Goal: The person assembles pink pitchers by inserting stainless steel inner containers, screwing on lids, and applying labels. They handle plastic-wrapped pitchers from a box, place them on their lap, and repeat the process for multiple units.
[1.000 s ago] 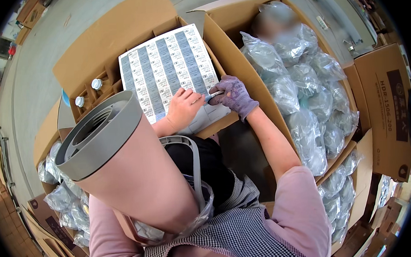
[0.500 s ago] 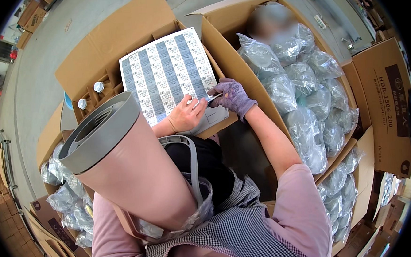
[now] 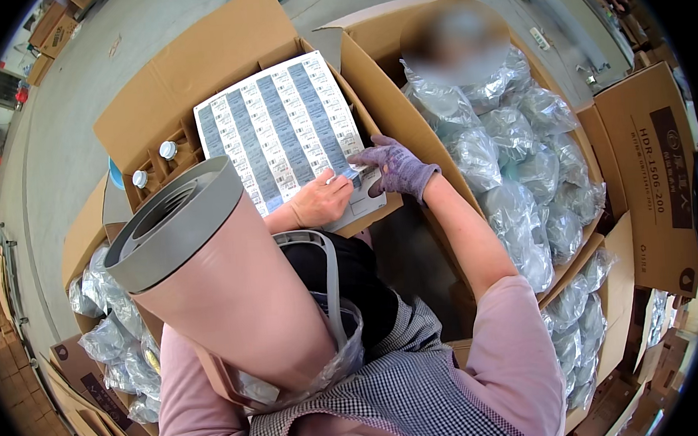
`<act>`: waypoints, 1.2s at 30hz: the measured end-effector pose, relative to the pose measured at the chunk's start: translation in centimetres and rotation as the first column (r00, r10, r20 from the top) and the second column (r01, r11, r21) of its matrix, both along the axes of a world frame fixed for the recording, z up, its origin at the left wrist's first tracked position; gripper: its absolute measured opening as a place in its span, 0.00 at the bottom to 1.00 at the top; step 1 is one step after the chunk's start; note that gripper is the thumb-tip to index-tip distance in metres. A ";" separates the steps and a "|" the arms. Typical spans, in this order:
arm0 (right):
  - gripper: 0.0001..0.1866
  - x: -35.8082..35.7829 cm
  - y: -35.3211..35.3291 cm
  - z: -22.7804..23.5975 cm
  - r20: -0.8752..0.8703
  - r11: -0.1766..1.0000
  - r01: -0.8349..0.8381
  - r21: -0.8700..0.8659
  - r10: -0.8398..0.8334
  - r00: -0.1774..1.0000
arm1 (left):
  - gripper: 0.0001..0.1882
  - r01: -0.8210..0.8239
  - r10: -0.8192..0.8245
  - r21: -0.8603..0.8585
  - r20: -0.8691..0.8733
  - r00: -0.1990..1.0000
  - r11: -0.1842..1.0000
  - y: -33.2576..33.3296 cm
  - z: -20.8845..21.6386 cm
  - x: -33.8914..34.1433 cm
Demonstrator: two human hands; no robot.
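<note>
A white label sheet (image 3: 275, 126), marked with grey-blue columns, is laid slanting across the top of an open divided carton (image 3: 197, 79), in front of the person. At its near right corner, it is met by the gloved right hand (image 3: 400, 168), whose index finger is stretched onto the sheet while the thumb is held well apart from it; nothing is seen gripped there. The bare left hand (image 3: 321, 200) is set over the sheet's near edge with its fingers bunched; whether anything is pinched between them cannot be told. To the left, two white caps (image 3: 167, 150) are seen among the carton's dividers. Nearer, part of the view is blocked by a large pink tumbler (image 3: 230, 293) with a grey lid. To the right, a long carton (image 3: 396, 95) is filled with clear plastic-wrapped items (image 3: 516, 200).
</note>
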State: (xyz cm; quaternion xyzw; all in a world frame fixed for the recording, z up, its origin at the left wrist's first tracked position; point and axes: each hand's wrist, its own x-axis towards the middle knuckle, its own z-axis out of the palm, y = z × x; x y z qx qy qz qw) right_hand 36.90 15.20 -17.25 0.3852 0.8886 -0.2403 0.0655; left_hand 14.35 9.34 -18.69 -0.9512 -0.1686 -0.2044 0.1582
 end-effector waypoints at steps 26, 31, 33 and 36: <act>0.31 -3.0 -2.7 13.5 -0.685 0.863 0.210 -0.460 -0.495 0.535 | 0.04 0.503 0.922 -0.792 0.386 -0.027 0.346 2.0 6.1 -15.2; 0.21 -12.4 -7.0 23.5 -0.860 1.000 0.002 -0.010 -0.010 0.510 | 0.03 0.329 0.716 -0.657 0.493 -0.494 0.679 -6.6 10.4 -21.1; 0.21 -15.9 -6.9 24.4 -0.766 0.939 -0.077 0.334 0.318 0.558 | 0.03 0.279 0.616 -0.566 0.587 -0.525 0.776 -10.1 13.9 -20.5; 0.21 -18.4 -7.8 24.0 -0.623 0.983 -0.121 -0.140 0.008 0.782 | 0.03 0.321 0.552 -0.451 0.712 -0.434 0.833 -15.3 19.1 -18.4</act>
